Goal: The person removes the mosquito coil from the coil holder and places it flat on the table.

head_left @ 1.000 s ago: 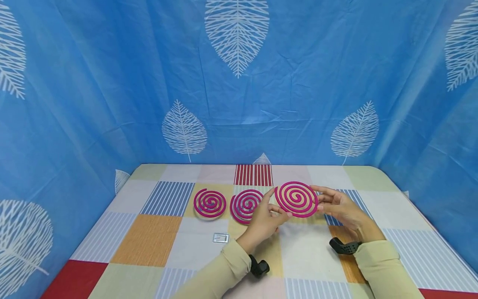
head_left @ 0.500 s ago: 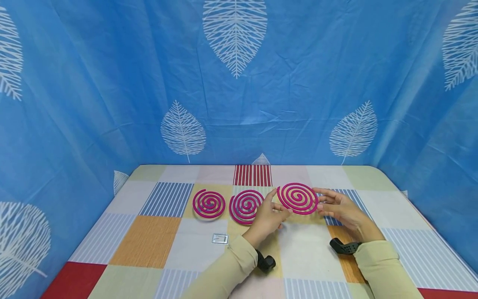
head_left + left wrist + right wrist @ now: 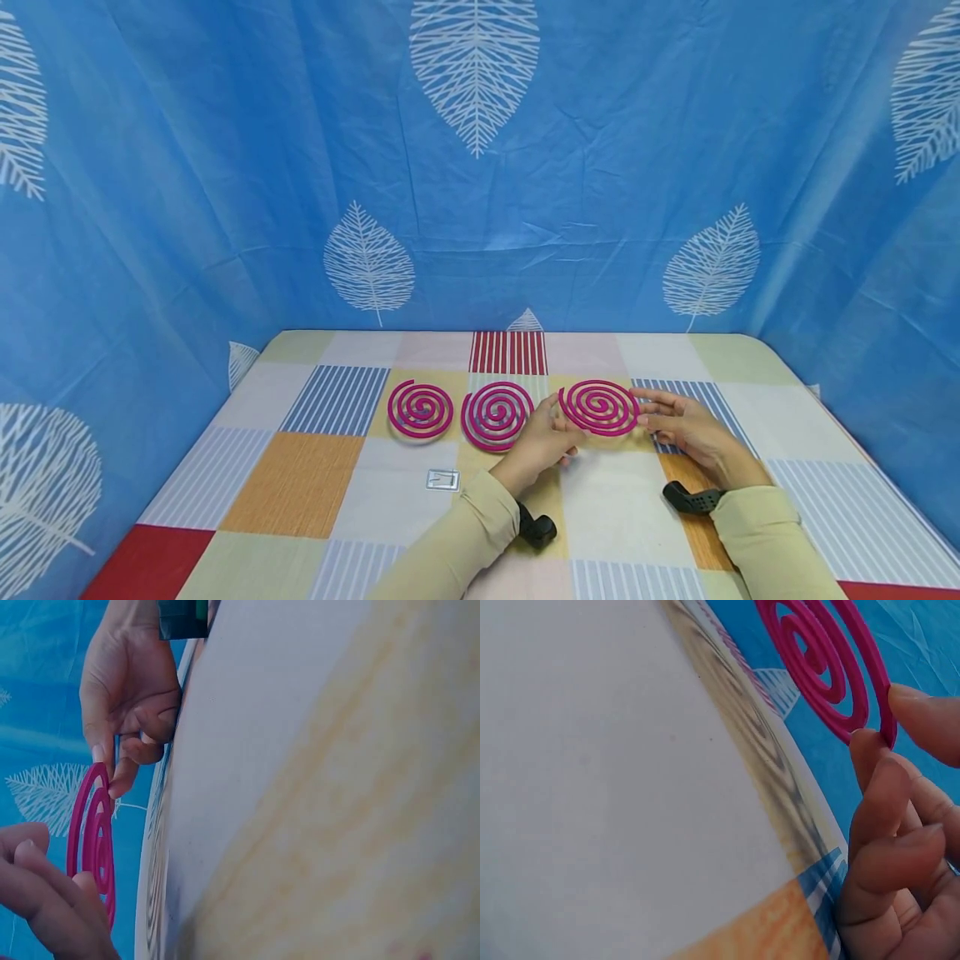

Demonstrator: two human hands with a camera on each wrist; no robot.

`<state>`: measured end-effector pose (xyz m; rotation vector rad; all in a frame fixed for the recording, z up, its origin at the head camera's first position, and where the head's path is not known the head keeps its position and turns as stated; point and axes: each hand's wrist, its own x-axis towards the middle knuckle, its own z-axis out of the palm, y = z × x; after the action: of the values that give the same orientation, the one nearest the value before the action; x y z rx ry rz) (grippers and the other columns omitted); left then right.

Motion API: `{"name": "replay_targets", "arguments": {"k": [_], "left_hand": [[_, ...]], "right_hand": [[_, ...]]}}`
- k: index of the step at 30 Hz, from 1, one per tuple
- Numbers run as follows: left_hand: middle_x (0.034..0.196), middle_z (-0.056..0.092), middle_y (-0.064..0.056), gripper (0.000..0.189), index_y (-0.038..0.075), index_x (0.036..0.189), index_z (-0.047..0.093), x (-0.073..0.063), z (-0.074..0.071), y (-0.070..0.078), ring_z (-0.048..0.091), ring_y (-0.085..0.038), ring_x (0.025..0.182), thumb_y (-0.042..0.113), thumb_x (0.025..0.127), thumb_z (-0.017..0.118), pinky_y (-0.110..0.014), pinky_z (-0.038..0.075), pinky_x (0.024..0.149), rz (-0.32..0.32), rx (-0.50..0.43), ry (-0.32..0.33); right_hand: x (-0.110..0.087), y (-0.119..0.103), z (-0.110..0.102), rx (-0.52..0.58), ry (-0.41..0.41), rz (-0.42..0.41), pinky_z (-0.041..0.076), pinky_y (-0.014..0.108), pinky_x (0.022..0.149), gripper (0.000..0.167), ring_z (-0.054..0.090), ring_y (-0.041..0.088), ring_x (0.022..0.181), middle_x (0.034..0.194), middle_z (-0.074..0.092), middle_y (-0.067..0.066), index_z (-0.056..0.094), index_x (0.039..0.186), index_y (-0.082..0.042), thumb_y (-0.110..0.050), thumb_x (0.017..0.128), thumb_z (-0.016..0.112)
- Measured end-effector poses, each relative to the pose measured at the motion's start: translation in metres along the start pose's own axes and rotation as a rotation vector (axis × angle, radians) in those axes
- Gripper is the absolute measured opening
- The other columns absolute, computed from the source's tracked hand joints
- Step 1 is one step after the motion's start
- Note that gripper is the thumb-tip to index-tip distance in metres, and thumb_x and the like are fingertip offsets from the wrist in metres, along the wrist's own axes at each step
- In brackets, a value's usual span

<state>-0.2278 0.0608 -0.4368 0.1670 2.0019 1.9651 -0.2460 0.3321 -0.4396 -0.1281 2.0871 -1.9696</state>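
Observation:
A magenta mosquito coil (image 3: 600, 404) hangs nearly flat a little above the table, spanning the space between both hands. My left hand (image 3: 542, 442) holds its left edge between thumb and fingers. At the opposite edge, my right hand (image 3: 693, 431) pinches the rim with thumb and fingertips, as the right wrist view shows on the coil (image 3: 886, 712). Seen nearly edge-on in the left wrist view, the coil (image 3: 73, 832) reaches from one hand to the other. Two similar coils, a middle one (image 3: 498, 412) and a left one (image 3: 423, 407), lie in a row to its left.
A small silver rectangular piece (image 3: 442, 479) lies in front of the two resting coils. The table wears a patchwork cloth (image 3: 300, 483), and a blue curtain (image 3: 570, 208) with white leaves stands behind and at both sides. Each wrist carries a black camera.
The held coil has come down toward the table and looks flatter. Both hands have lowered with it, the left shifting slightly right. The other coils stay put.

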Motion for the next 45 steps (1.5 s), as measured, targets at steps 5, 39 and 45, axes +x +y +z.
{"name": "replay_targets", "arguments": {"k": [5,39,45], "left_hand": [[0.082,0.068,-0.001,0.088,-0.006,0.168,0.02,0.0007,0.0006,-0.0014,0.053,-0.006,0.057,-0.001,0.098,0.074,-0.015,0.043,0.048,-0.035,-0.012,-0.018],[0.073,0.066,-0.005,0.085,-0.002,0.168,0.022,-0.0058,-0.0016,-0.0048,0.058,-0.007,0.052,0.005,0.1,0.073,-0.015,0.049,0.048,-0.161,-0.057,-0.079],[0.069,0.065,-0.005,0.087,0.001,0.169,0.021,-0.0051,-0.0006,-0.0054,0.059,-0.006,0.052,0.005,0.101,0.073,-0.015,0.049,0.047,-0.16,-0.069,-0.076]], "right_hand": [[0.0009,0.0031,-0.0008,-0.015,-0.011,-0.007,0.044,0.022,0.061,0.046,0.058,0.007,0.075,0.1,0.075,-0.006,0.058,0.15,0.003,-0.003,0.106,0.067],[0.0027,0.0073,0.0051,-0.229,0.081,0.043,0.052,0.02,0.064,0.049,0.058,0.008,0.074,0.096,0.069,-0.001,0.048,0.145,0.022,-0.008,0.109,0.063],[0.0029,0.007,0.005,-0.2,0.108,0.078,0.055,0.019,0.067,0.048,0.061,0.008,0.076,0.098,0.069,-0.002,0.048,0.146,0.022,-0.008,0.111,0.06]]}}
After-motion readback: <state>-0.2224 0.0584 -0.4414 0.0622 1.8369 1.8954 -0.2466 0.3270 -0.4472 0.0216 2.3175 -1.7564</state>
